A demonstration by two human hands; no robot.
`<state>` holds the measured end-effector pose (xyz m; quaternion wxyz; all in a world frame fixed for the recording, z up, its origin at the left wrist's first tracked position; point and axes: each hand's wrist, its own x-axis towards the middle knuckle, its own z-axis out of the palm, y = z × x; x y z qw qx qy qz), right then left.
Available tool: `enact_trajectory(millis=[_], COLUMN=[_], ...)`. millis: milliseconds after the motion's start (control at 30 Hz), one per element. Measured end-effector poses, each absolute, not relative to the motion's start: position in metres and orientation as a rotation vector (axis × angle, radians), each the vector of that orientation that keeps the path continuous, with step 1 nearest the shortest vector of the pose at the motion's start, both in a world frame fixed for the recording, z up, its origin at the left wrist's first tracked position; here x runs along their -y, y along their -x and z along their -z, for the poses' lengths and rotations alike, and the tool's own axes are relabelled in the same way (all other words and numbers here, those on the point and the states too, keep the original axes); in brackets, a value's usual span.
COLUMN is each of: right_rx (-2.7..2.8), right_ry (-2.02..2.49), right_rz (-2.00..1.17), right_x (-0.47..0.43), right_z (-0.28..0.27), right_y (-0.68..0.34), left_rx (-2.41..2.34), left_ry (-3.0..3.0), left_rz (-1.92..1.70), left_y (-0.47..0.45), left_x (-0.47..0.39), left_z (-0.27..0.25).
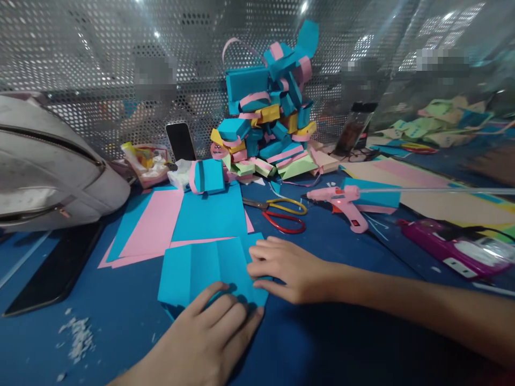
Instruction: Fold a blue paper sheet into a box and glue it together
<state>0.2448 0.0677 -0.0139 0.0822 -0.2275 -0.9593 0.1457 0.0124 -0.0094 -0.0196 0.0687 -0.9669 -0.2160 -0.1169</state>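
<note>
While both hands press flat on it, the creased blue sheet lies on the blue worktop directly in front of the person, its fold lines running away from the body. The left hand rests on the sheet's near edge with fingers together and extended, palm down, holding nothing but bearing on the paper. The right hand comes in from the sheet's right side, fingers likewise flat and together, fingertips on the sheet's right edge; it grips nothing either. The sheet's long axis seems to run left to right, so the creases cross it. Both hands touch the sheet: the left covers its near right corner, and the right sits at the end of its long axis.

Just beyond the sheet, touching or overlapping its far edge, lie loose pink and blue sheets. Farther beyond stands a small folded blue box with a pink band, and behind that a tall pile of folded paper boxes in blue, pink, yellow and green. To the sheet's far right lie scissors with yellow and red handles, and beyond them a pink glue gun. Well left of the sheet sits a grey bag, with a dark phone propped against the perforated wall behind.
</note>
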Motion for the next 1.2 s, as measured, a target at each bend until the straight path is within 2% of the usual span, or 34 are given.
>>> enact_trajectory(millis=[667,867,1033,1200], right_rx=[2.826,2.715,2.848,2.871], right_ry=[0.774,0.805,0.538,0.769], right_rz=[-0.112,0.007,-0.124,-0.234], right_x=[-0.056,-0.050,-0.024,-0.013], right_z=[0.019,-0.004,-0.016,0.003], right_y=[-0.238,-0.248,-0.262,-0.274], left_rx=[0.725,0.763,0.723,0.703], left_ry=[2.962,3.069,3.127,3.148], left_rz=[0.093,0.109,0.095,0.145], left_y=[-0.012,-0.012,-0.010,-0.009], left_x=[0.014,0.011,0.008,0.005], left_z=[-0.005,-0.021,-0.027,-0.025])
